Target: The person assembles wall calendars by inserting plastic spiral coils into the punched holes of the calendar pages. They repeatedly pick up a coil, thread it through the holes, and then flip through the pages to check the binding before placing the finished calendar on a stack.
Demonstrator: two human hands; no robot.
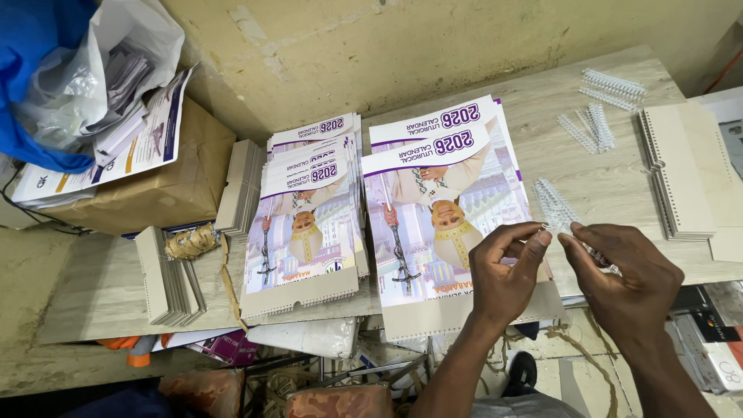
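Two hands at calendar stack (453,209): left hand (503,271) and right hand (627,282) pinch a white wire binding comb (556,209), fingertips closed; apparently being readied for seating along the punched edge.

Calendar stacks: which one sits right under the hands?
The right-hand calendar stack, partly covered by the left hand; the other calendar stack lies clear to its left.
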